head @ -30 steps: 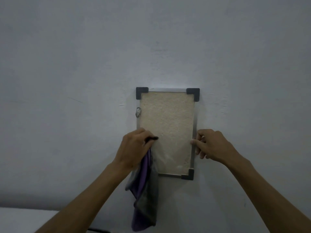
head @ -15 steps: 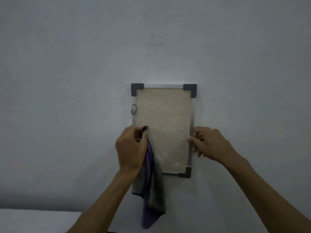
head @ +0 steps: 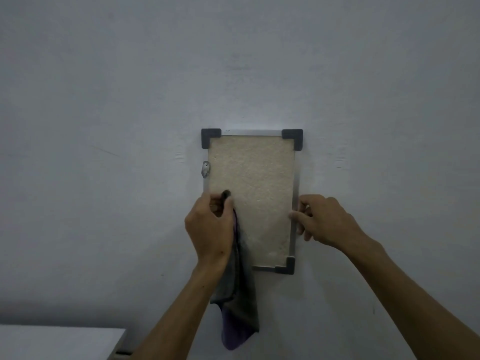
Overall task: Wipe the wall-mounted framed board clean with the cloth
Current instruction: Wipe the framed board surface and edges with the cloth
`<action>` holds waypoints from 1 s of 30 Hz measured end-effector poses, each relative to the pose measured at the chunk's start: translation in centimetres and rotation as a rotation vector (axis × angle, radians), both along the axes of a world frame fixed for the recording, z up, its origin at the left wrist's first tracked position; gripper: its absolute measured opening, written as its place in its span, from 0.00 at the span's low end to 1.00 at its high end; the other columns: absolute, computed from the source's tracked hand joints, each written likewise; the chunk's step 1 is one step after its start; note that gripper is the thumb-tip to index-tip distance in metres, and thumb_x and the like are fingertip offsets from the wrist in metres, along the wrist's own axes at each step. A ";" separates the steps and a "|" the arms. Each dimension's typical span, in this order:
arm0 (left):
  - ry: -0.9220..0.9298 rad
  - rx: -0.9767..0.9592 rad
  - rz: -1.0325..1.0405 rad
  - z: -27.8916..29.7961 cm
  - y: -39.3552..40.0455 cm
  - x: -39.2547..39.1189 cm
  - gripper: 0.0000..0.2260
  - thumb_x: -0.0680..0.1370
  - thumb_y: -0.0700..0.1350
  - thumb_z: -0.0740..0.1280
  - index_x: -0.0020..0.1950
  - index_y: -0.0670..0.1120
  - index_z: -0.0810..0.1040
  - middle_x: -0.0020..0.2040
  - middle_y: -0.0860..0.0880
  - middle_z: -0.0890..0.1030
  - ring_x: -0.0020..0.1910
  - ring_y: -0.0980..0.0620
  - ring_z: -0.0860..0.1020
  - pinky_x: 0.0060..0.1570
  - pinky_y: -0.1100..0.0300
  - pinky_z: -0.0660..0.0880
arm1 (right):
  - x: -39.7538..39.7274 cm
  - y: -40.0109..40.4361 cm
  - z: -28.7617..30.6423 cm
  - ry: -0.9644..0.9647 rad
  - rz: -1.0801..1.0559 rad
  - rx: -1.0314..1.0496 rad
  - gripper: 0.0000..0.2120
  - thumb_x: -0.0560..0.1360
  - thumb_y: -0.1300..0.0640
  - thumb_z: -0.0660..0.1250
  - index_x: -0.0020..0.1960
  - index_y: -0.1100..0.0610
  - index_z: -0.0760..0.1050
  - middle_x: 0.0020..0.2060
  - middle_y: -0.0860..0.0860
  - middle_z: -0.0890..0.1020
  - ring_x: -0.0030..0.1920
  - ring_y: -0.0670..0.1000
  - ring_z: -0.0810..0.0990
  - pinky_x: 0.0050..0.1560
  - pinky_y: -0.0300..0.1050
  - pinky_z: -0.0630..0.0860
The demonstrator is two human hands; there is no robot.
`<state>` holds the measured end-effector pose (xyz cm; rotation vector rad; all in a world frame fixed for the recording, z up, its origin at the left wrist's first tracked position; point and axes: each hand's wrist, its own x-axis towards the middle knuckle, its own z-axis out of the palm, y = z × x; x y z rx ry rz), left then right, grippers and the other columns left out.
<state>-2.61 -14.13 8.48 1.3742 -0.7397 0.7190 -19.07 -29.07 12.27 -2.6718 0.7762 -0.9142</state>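
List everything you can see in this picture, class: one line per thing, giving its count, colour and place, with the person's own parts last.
Framed board: one, beige panel in a silver frame, mounted mid-wall.
Corner caps: three visible, dark grey, on the frame's corners.
Hanger clip: one, silver, on the frame's left edge.
Cloth: one, grey and purple, hanging from the left hand.
Wall: one, pale grey.
Ledge: one, white, bottom left.
Left hand: grips the cloth against the board's left edge.
Right hand: holds the frame's right edge.
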 end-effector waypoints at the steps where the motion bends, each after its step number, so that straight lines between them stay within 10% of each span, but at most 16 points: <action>1: -0.027 0.007 -0.013 -0.1 -0.4 -0.6 0.04 0.77 0.46 0.73 0.47 0.47 0.82 0.42 0.53 0.84 0.38 0.58 0.81 0.43 0.59 0.81 | 0.1 0.0 0.0 0.003 -0.006 -0.003 0.12 0.80 0.46 0.66 0.41 0.52 0.74 0.32 0.47 0.84 0.29 0.44 0.83 0.41 0.53 0.85; 7: -0.268 0.244 -0.120 0.1 -1.6 -2.0 0.06 0.78 0.45 0.72 0.51 0.44 0.81 0.45 0.50 0.83 0.42 0.55 0.80 0.45 0.64 0.79 | 0.0 -0.3 0.2 0.013 0.004 -0.012 0.13 0.79 0.46 0.66 0.40 0.51 0.74 0.30 0.47 0.84 0.28 0.42 0.82 0.40 0.53 0.85; 30: -0.103 0.017 -0.020 1.6 -0.5 0.1 0.04 0.76 0.43 0.74 0.50 0.45 0.83 0.44 0.50 0.83 0.39 0.57 0.80 0.44 0.73 0.76 | -0.6 -1.1 -1.4 -0.178 0.103 0.152 0.11 0.74 0.49 0.74 0.39 0.53 0.76 0.30 0.49 0.84 0.28 0.44 0.83 0.30 0.40 0.82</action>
